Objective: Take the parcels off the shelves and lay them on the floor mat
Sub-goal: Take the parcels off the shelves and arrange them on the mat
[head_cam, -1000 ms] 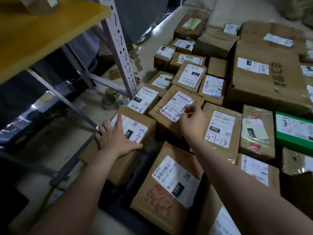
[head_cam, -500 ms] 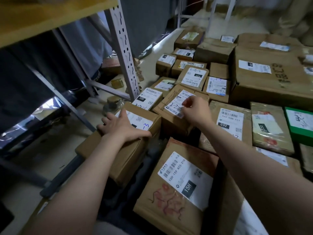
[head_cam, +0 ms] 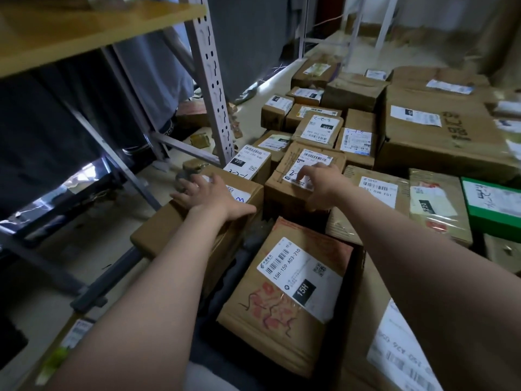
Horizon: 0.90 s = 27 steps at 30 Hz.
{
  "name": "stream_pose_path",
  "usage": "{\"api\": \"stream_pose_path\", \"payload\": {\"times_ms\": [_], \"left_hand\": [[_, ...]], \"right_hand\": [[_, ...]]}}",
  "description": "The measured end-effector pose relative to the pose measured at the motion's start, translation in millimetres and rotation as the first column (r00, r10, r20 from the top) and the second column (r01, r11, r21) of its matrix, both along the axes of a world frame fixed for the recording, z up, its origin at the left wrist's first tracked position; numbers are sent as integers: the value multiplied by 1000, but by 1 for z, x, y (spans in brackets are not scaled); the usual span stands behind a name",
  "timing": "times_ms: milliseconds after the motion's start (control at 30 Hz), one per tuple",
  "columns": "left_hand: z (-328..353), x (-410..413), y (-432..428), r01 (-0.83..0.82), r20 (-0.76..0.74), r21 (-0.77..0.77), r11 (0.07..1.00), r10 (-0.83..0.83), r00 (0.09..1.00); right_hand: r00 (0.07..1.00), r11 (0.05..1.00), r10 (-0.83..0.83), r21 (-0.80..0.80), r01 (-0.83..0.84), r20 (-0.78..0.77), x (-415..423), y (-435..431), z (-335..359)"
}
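Several cardboard parcels with white labels lie packed together on the floor. My left hand rests flat, fingers spread, on top of a long brown box by the shelf post. My right hand lies on a labelled brown box just to the right, fingers bent over its top and near edge. A flat parcel marked 15H lies tilted in front of both hands, on a dark mat.
A yellow shelf board and a perforated white upright stand at the left, with grey diagonal braces below. A large carton and a green box lie at the right. Bare floor shows at the left, beneath the shelf.
My view has lifted and pulled back, showing more of the room. My right hand slid from the label's edge down onto the box's near edge. My left hand stays on the long box.
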<state>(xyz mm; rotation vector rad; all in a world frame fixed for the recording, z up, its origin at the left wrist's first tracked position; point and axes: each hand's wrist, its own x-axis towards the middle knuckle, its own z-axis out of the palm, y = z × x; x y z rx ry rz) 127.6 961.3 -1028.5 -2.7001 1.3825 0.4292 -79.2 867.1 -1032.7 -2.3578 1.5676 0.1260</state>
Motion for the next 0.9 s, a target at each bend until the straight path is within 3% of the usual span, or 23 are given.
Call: {"api": "stream_pose_path", "payload": {"times_ms": [167, 267, 333, 400, 467, 500, 900], "left_hand": [[10, -29, -2, 145, 118, -211, 967, -122, 985], [16, -45, 2, 318, 110, -339, 886, -298, 948], [16, -59, 8, 377, -34, -209, 903, -392, 920], [12, -79, 15, 387, -179, 53, 921, -373, 911], [7, -100, 24, 407, -212, 268, 873, -358, 909], [4, -109, 29, 417, -208, 304, 857, -367, 907], [3, -136, 40, 323, -89, 151, 934, -312, 946]], "right_hand": [[996, 992, 18, -126, -29, -89, 4, 5, 3], [996, 986, 40, -164, -27, 77, 11, 4, 6], [987, 993, 12, -118, 7, 159, 12, 2, 7], [985, 996, -42, -69, 54, 165, 8, -1, 4], [982, 996, -85, -22, 90, 167, 1, -5, -1], [979, 995, -100, 3, 101, 178, -2, -6, -3], [948, 987, -153, 99, 130, 279, -10, -6, -6]]}}
